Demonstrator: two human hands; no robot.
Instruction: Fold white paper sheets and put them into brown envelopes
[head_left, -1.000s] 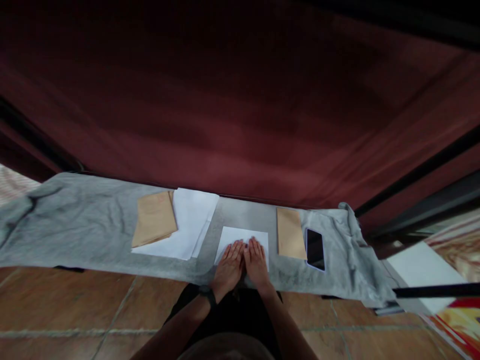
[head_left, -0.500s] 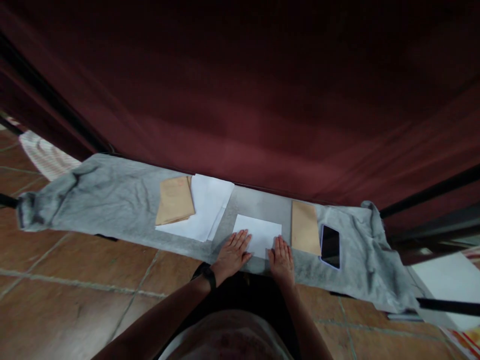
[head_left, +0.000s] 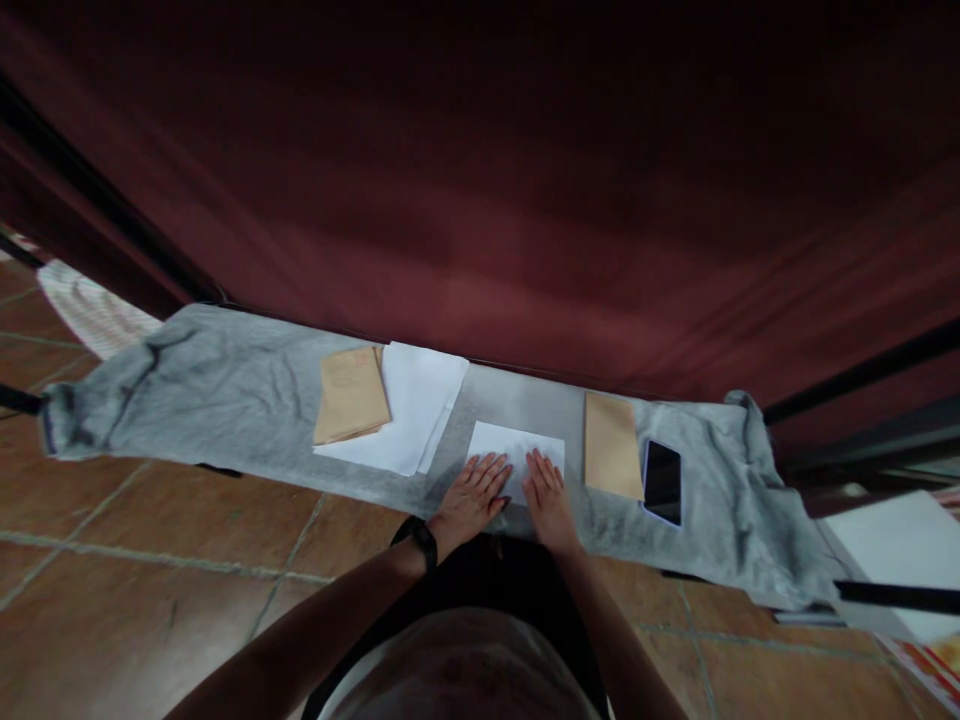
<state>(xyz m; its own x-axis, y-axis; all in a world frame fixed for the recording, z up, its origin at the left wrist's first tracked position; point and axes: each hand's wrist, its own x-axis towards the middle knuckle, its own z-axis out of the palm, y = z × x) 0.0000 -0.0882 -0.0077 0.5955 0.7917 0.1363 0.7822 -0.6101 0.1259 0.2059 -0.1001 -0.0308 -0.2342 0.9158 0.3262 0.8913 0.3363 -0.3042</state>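
Note:
A white sheet of paper (head_left: 495, 436), perhaps folded, lies on the grey cloth in front of me. Both palms face down on it. My left hand (head_left: 472, 492), with a dark band at the wrist, rests flat on the paper's near left part, fingers stretched out. On the near right part lies my right hand (head_left: 549, 498), its fingers extended too. Neither hand grips anything. To the right of the paper is a single brown envelope (head_left: 611, 445). Leftward, a small stack of brown envelopes (head_left: 352, 395) sits on loose white sheets (head_left: 420, 400).
A phone with a pale purple edge (head_left: 662, 482) lies right of the single envelope. The grey cloth (head_left: 225, 385) covers a narrow bench and bunches at both ends. Dark red fabric (head_left: 480, 250) hangs behind. Black bars (head_left: 892, 597) stand at the sides, over a tiled floor (head_left: 112, 620).
My right hand has moved left and inward, from the paper's right edge onto its surface. My left hand has shifted slightly rightward. The view has tilted a little.

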